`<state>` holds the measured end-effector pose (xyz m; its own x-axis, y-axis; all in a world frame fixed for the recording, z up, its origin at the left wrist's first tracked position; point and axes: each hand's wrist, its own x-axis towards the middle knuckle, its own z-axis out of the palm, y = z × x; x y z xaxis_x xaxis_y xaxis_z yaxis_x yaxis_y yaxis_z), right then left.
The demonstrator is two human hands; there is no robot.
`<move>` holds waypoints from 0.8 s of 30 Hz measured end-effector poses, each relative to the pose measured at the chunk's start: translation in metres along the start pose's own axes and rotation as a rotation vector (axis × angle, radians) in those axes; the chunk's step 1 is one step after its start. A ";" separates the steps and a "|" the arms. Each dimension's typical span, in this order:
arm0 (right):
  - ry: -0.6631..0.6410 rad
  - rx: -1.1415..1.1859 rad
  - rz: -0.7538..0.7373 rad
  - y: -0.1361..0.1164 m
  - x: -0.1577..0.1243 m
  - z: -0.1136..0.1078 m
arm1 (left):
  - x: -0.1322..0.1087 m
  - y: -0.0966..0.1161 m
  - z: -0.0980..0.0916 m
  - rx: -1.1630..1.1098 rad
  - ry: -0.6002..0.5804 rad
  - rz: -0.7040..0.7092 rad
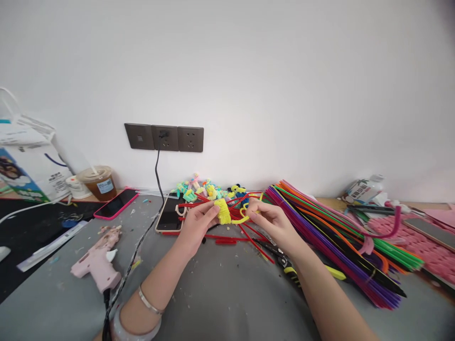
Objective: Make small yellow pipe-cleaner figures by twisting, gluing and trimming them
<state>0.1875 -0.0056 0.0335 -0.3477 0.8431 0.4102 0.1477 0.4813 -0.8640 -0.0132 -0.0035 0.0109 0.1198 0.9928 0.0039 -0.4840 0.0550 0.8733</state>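
Note:
Between the thumb and fingers of my left hand [196, 222] is a small block of yellow pipe cleaner [223, 212], bent into tight side-by-side rows. A loose yellow tail runs from its lower right edge to my right hand [272, 222], which pinches it and has a curl of it near the fingertips. Both hands are above the grey mat. Red pipe cleaners [225, 241] lie scattered beneath and behind the block. Close to my right wrist are pliers with black and yellow handles [291, 273], partly covered by the forearm.
A pink glue gun [97, 263] and its cord lie at left, near a pink-cased phone [116, 204] and a drink cup [101, 182]. Another phone [168, 215] and small colourful figures [199, 189] sit at the back. Bundled pipe cleaners [330, 241] spread across the right.

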 end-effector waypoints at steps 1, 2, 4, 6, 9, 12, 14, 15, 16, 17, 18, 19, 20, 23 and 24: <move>0.004 -0.007 -0.006 -0.001 0.000 0.002 | 0.000 -0.001 0.000 0.012 -0.005 -0.001; 0.004 -0.009 -0.008 -0.001 0.001 0.003 | -0.001 -0.001 0.001 0.023 -0.014 -0.001; -0.016 0.005 0.003 0.000 0.001 0.007 | -0.002 -0.001 0.002 0.039 -0.050 0.004; -0.045 0.037 0.027 0.000 0.001 0.010 | -0.004 0.001 0.002 0.045 -0.094 0.017; -0.052 0.094 0.047 -0.003 0.001 0.012 | -0.005 0.002 0.002 0.062 -0.132 0.025; -0.043 0.113 0.044 -0.005 0.001 0.011 | -0.006 0.001 0.001 0.092 -0.136 0.026; -0.065 0.112 0.048 -0.006 0.001 0.010 | -0.006 0.000 0.000 0.106 -0.134 0.027; -0.080 0.114 0.052 -0.005 0.000 0.010 | -0.006 -0.001 0.000 0.112 -0.135 0.029; -0.090 0.118 0.057 -0.005 0.000 0.009 | -0.006 -0.001 0.000 0.117 -0.138 0.031; -0.097 0.122 0.062 -0.005 -0.001 0.009 | -0.006 -0.001 0.000 0.124 -0.144 0.033; -0.100 0.128 0.065 -0.005 -0.001 0.009 | -0.006 -0.001 0.000 0.131 -0.152 0.035; -0.102 0.133 0.068 -0.005 -0.001 0.009 | -0.006 0.000 0.001 0.137 -0.161 0.036; -0.105 0.140 0.069 -0.005 -0.001 0.008 | -0.007 0.000 0.001 0.140 -0.169 0.036; -0.127 0.158 0.081 -0.007 -0.001 0.008 | -0.007 0.001 0.001 0.132 -0.179 0.034; -0.133 0.163 0.088 -0.007 -0.001 0.009 | -0.007 0.001 0.001 0.125 -0.181 0.035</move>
<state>0.1788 -0.0118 0.0369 -0.4603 0.8361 0.2984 0.0354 0.3531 -0.9349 -0.0136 -0.0107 0.0120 0.2643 0.9578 0.1129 -0.3805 -0.0040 0.9248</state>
